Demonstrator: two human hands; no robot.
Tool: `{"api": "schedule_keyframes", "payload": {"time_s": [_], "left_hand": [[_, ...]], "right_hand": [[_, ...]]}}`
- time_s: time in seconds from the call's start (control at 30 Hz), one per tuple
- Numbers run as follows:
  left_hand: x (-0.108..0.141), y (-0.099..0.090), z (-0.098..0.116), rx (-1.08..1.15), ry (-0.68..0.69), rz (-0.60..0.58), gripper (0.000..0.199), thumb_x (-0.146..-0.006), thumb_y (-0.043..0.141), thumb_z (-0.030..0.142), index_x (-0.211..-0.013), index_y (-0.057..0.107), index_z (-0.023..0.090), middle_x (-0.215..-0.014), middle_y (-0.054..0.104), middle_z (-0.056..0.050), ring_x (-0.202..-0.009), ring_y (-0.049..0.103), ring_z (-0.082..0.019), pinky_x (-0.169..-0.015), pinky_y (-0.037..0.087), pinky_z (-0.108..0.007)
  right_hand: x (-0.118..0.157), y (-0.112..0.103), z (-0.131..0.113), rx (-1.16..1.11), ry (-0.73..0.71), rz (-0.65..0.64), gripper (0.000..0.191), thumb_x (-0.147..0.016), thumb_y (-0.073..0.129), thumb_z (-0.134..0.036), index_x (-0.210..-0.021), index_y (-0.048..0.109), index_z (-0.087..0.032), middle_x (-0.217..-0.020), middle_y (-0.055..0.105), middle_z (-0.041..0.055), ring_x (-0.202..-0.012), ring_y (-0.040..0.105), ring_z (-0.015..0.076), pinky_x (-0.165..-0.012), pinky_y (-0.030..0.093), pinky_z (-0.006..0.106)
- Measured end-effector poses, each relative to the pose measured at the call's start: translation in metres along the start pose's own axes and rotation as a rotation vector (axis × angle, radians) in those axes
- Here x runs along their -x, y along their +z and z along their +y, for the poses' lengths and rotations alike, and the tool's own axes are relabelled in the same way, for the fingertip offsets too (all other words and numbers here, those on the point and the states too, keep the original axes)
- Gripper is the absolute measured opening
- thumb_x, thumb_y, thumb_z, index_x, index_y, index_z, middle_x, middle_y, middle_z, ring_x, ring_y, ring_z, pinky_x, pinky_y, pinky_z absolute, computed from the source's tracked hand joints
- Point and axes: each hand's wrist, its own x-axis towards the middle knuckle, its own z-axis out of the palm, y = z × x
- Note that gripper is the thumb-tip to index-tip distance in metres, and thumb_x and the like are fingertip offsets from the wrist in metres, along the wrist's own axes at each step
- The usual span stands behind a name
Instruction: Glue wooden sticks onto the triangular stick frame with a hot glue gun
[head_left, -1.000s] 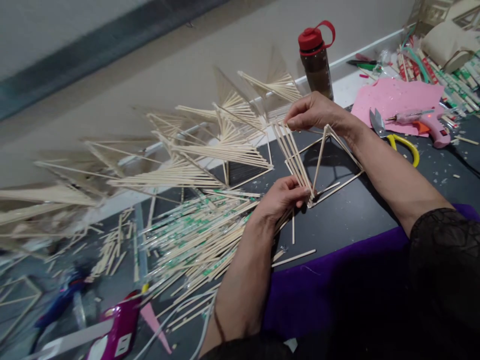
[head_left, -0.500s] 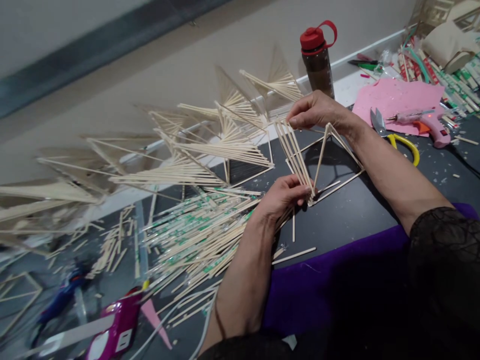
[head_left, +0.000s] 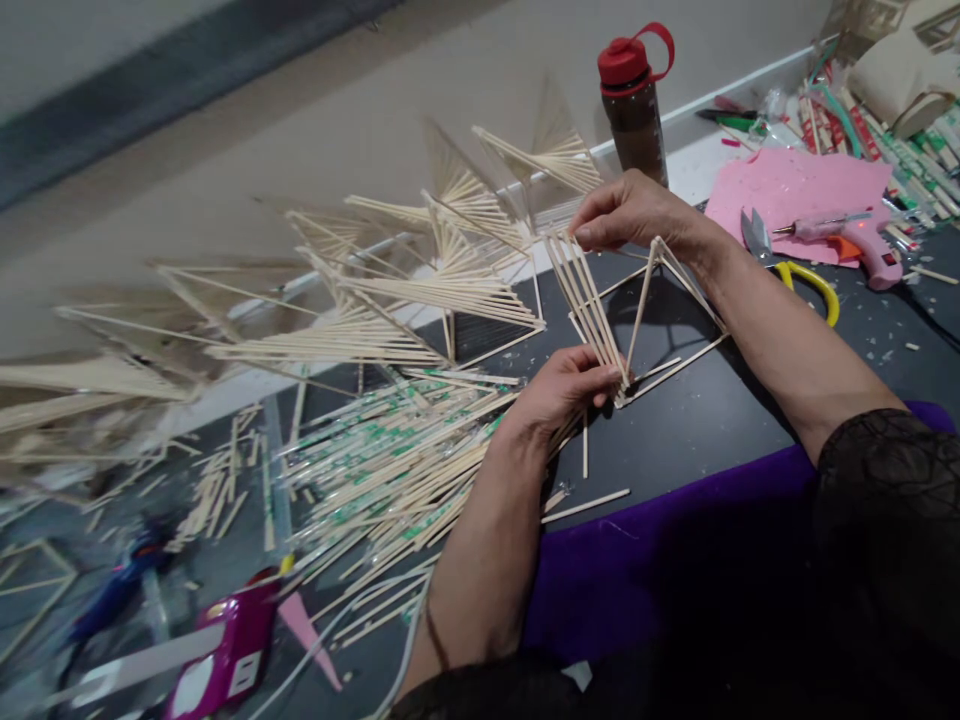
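Note:
A frame of thin wooden chopsticks (head_left: 589, 300) stands on the dark table, with a fan of sticks on its left side and a peaked corner on its right. At the lower end of the fan, where the sticks converge, my left hand (head_left: 566, 388) is closed in a pinch. My right hand (head_left: 630, 212) pinches the top end of the fan's outermost stick. Its fingertips partly hide that end. Left of my left hand lies a heap of loose and plastic-wrapped chopsticks (head_left: 405, 450).
Several finished stick frames (head_left: 457, 290) line the wall. A red-capped bottle (head_left: 634, 110) stands behind my right hand. To the right lie yellow-handled scissors (head_left: 810, 285) and a pink glue gun (head_left: 862, 240) on pink sheet (head_left: 795, 190). A magenta device (head_left: 232, 640) and blue glue gun (head_left: 120, 585) lie lower left.
The view has shifted slightly. Both hands keep nearly the same grip on the stick frame, with no clear movement of the sticks.

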Motion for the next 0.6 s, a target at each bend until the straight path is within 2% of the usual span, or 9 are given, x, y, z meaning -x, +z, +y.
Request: {"api": "schedule_keyframes", "payload": {"time_s": [0.6], "left_hand": [[-0.0012,0.0023,-0.0024,0.007,0.021,-0.009,0.025,-0.064,0.080,0.031,-0.072,0.068,0.011,-0.060,0.059,0.000,-0.044,0.040,-0.003,-0.043,0.027,-0.019]], "right_hand": [[0.0002,-0.0016,-0.0004,0.022,0.015,0.017,0.005,-0.078,0.067,-0.005,-0.080,0.071,-0.007,-0.059,0.060,-0.0013,-0.054,0.045,0.0050,-0.050,0.038,0.017]]}}
